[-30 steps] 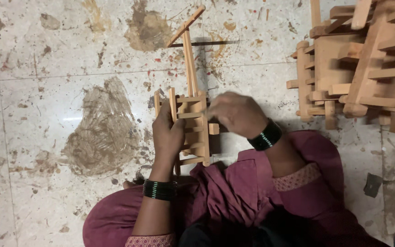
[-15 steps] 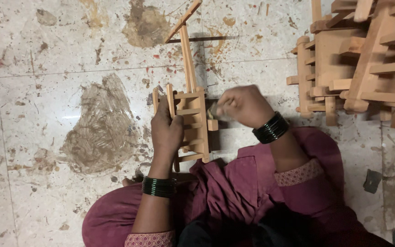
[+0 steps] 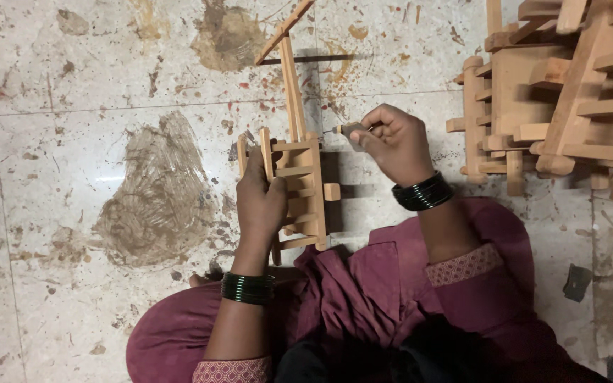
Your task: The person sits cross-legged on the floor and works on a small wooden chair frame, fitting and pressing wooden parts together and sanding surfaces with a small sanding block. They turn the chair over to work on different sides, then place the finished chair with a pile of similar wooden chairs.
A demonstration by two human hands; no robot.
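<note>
Left hand grips wooden frame — right hand pinches small tool.

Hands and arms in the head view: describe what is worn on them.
Both hands are bare, with no gloves. The left hand has a stack of dark, glossy bangles at the wrist; the right hand wears a similar stack. Each forearm ends in a maroon sleeve with a patterned pink cuff band.

The left hand is curled in a grip with its forearm running straight up from the lap, while the right hand, fingers pinched closed, is held up and well to its right, wrist bent inward.
</note>
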